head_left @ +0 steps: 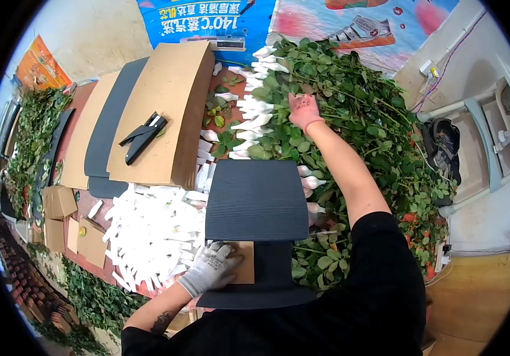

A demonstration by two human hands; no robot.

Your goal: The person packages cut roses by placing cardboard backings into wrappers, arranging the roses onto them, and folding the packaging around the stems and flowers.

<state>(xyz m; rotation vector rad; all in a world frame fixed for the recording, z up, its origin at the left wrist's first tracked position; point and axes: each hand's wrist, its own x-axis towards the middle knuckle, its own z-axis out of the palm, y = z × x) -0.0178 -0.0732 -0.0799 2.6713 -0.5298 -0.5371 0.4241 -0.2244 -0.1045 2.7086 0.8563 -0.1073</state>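
Note:
My left hand (212,268), in a grey-white glove, lies on a small brown cardboard piece (244,264) beside the dark corrugated sheet (257,200). Its fingers are a little bent and apart, with nothing visible in them. My right hand (304,111), in a pink glove, reaches out over the leafy rose stems (356,113). Thumb and fingers look apart there, though leaves partly surround the tips. Just left of it, a row of rose heads in white net sleeves (255,107) points leftward. A few more sleeved heads (312,183) show at the dark sheet's right edge.
A heap of white sleeves (154,228) lies left of the dark sheet. Behind it, a stack of cardboard sheets (154,118) carries a black stapler-like tool (144,137). More greenery (29,136) lies at far left. A folding chair (483,130) stands at right.

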